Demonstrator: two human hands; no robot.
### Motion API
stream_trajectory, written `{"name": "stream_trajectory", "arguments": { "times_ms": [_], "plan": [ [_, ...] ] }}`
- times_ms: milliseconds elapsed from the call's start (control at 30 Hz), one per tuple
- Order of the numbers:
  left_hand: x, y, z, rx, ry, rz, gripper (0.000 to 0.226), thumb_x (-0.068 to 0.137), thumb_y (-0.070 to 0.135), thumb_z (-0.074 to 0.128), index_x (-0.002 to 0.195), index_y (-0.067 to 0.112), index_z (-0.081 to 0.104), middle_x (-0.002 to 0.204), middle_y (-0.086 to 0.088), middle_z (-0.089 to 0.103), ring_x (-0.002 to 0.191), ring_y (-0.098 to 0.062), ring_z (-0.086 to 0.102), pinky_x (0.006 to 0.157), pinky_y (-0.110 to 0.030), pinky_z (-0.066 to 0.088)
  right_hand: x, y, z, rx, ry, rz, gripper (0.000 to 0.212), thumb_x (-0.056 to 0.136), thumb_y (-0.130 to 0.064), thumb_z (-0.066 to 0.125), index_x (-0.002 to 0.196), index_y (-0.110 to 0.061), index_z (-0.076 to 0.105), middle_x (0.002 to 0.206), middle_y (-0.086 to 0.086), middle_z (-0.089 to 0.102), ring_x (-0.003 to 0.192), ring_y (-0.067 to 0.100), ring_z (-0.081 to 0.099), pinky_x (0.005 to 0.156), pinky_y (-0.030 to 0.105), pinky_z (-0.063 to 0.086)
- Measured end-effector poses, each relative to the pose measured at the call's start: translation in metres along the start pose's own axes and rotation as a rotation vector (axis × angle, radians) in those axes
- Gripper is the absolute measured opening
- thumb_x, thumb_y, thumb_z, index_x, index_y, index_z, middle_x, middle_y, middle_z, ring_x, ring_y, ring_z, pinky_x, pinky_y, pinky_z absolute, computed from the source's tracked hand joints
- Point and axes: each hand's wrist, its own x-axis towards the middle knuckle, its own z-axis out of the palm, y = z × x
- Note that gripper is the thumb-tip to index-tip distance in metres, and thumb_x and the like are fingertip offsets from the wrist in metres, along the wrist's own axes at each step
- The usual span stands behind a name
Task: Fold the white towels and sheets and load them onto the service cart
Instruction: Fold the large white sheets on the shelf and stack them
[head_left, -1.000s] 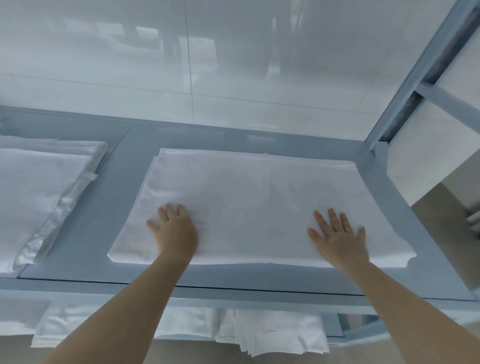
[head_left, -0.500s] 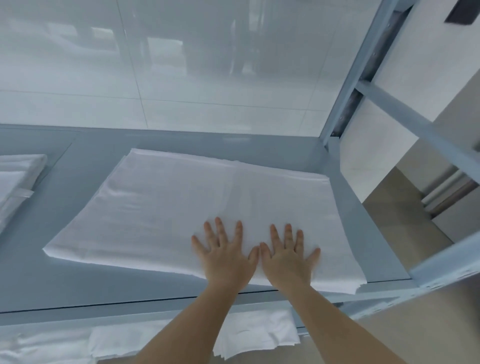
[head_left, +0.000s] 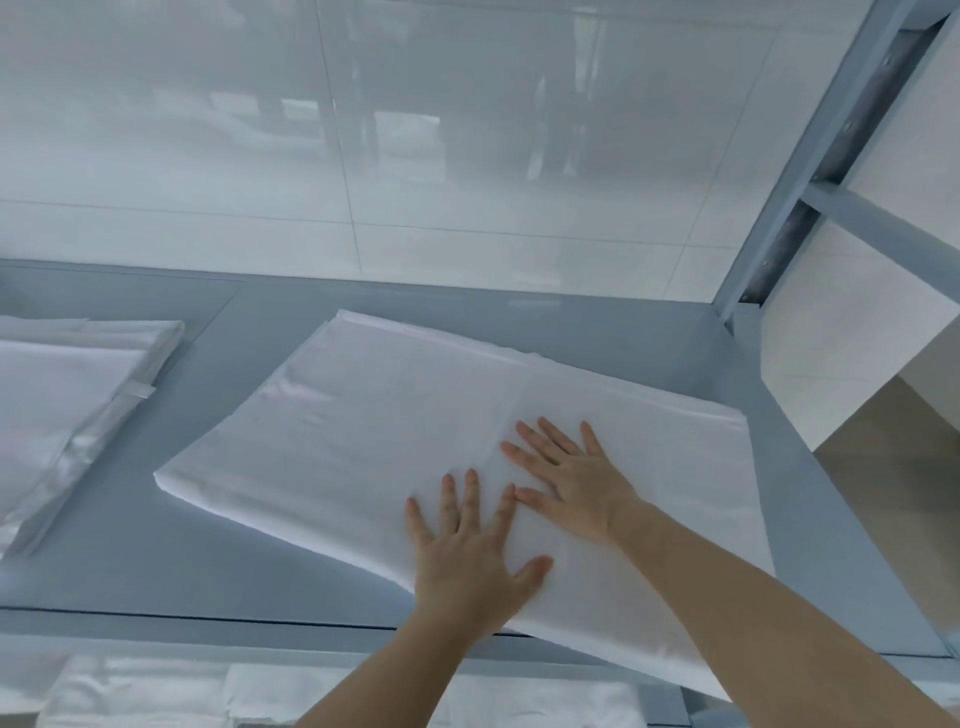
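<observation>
White cotton is lying under both my palms: a folded sheet (head_left: 415, 431) is resting flat on the grey-blue shelf (head_left: 171, 530) of the service cart (head_left: 810, 171), turned at a slant so that its near right corner is hanging over the shelf's front edge. I am pressing my left hand (head_left: 470, 558) down on the near part of the sheet, fingers spread and thumb stretched out to the right. I am laying my right hand (head_left: 571, 480) just beyond it, palm down too, fingers fanned toward the left. Neither of my hands is gripping anything; both are lying open and flat on the cloth, close together, with the left index fingertip almost touching the right thumb. A faint crease is running across the sheet from the far edge toward my right fingers.

To the left, well apart from the sheet, another stack of folded white linen (head_left: 57, 400) is sitting on the same shelf. Below the front rail, more white cloth (head_left: 156, 691) is showing on a lower level. Glossy pale wall tiles (head_left: 363, 130) are rising behind the cart.
</observation>
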Motion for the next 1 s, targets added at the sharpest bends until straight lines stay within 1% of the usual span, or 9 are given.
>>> {"name": "stream_trajectory", "arguments": {
  "times_ms": [100, 233, 333, 433, 567, 700, 833, 933, 1000],
  "plan": [
    [0.001, -0.014, -0.004, -0.004, -0.019, 0.074, 0.085, 0.069, 0.087, -0.003, 0.140, 0.047, -0.028, 0.149, 0.001, -0.034, 0.142, -0.028, -0.031, 0.104, -0.062, -0.024, -0.007, -0.008, 0.007, 0.055, 0.003, 0.096, 0.065, 0.083, -0.072, -0.004, 0.144, -0.051, -0.015, 0.156, -0.020, -0.019, 0.144, 0.009, -0.022, 0.115, 0.052, -0.014],
    [0.005, -0.035, -0.014, 0.024, -0.045, 0.212, 0.075, 0.072, 0.085, -0.001, 0.132, 0.053, -0.033, 0.152, 0.006, -0.032, 0.141, -0.021, -0.032, 0.108, -0.056, -0.024, -0.020, -0.027, 0.011, 0.128, 0.025, 0.247, 0.062, 0.088, -0.068, 0.000, 0.146, -0.050, -0.012, 0.158, -0.018, -0.016, 0.145, 0.011, -0.021, 0.115, 0.052, -0.014],
    [0.014, -0.062, -0.024, 0.086, -0.044, 0.360, 0.064, 0.080, 0.075, -0.006, 0.131, 0.051, -0.035, 0.155, 0.012, -0.025, 0.145, -0.016, -0.024, 0.114, -0.050, -0.019, -0.030, -0.049, 0.018, 0.166, 0.078, 0.386, 0.059, 0.093, -0.063, 0.007, 0.148, -0.046, -0.008, 0.159, -0.015, -0.012, 0.146, 0.015, -0.016, 0.113, 0.054, -0.015],
    [0.027, -0.086, -0.033, 0.126, -0.040, 0.488, 0.054, 0.096, 0.057, 0.002, 0.138, 0.047, -0.030, 0.154, 0.020, -0.021, 0.146, -0.011, -0.019, 0.116, -0.040, -0.017, -0.036, -0.075, 0.025, 0.191, 0.108, 0.513, 0.059, 0.095, -0.058, 0.006, 0.149, -0.042, -0.008, 0.160, -0.010, -0.011, 0.147, 0.019, -0.014, 0.110, 0.058, -0.018],
    [0.044, -0.101, -0.039, 0.163, -0.048, 0.529, 0.051, 0.101, 0.047, 0.007, 0.143, 0.047, -0.023, 0.154, 0.025, -0.021, 0.144, -0.010, -0.023, 0.117, -0.041, -0.016, -0.036, -0.100, 0.025, 0.249, 0.122, 0.657, 0.059, 0.096, -0.054, 0.006, 0.151, -0.036, -0.008, 0.160, -0.007, -0.011, 0.147, 0.024, -0.015, 0.108, 0.062, -0.016],
    [0.060, -0.112, -0.045, 0.236, -0.069, 0.499, 0.051, 0.094, 0.054, -0.006, 0.139, 0.050, -0.030, 0.152, 0.024, -0.028, 0.139, -0.016, -0.035, 0.113, -0.046, -0.023, -0.031, -0.120, 0.021, 0.297, 0.119, 0.772, 0.058, 0.097, -0.050, 0.005, 0.150, -0.031, -0.013, 0.160, -0.003, -0.017, 0.146, 0.027, -0.019, 0.106, 0.066, -0.017],
    [0.078, -0.123, -0.050, 0.343, -0.063, 0.339, 0.057, 0.085, 0.059, -0.016, 0.139, 0.047, -0.030, 0.155, 0.017, -0.023, 0.139, -0.021, -0.034, 0.111, -0.055, -0.022, -0.020, -0.144, 0.014, 0.359, 0.086, 0.900, 0.060, 0.099, -0.046, 0.008, 0.150, -0.023, -0.012, 0.159, 0.005, -0.018, 0.145, 0.032, -0.021, 0.103, 0.069, -0.018],
    [0.089, -0.122, -0.054, 0.365, -0.067, 0.107, 0.059, 0.092, 0.062, -0.006, 0.146, 0.043, -0.020, 0.159, 0.012, -0.015, 0.145, -0.024, -0.023, 0.107, -0.060, -0.023, -0.005, -0.160, 0.005, 0.419, 0.048, 0.972, 0.063, 0.099, -0.043, 0.012, 0.151, -0.016, -0.011, 0.158, 0.010, -0.020, 0.143, 0.035, -0.023, 0.102, 0.069, -0.020],
    [0.085, -0.111, -0.057, 0.287, -0.068, -0.052, 0.058, 0.098, 0.057, 0.004, 0.151, 0.039, -0.009, 0.161, 0.006, -0.010, 0.148, -0.027, -0.013, 0.107, -0.061, -0.020, 0.001, -0.166, 0.000, 0.461, 0.020, 0.979, 0.065, 0.099, -0.043, 0.015, 0.151, -0.014, -0.010, 0.158, 0.012, -0.021, 0.142, 0.035, -0.025, 0.102, 0.069, -0.021]
  ]
}}
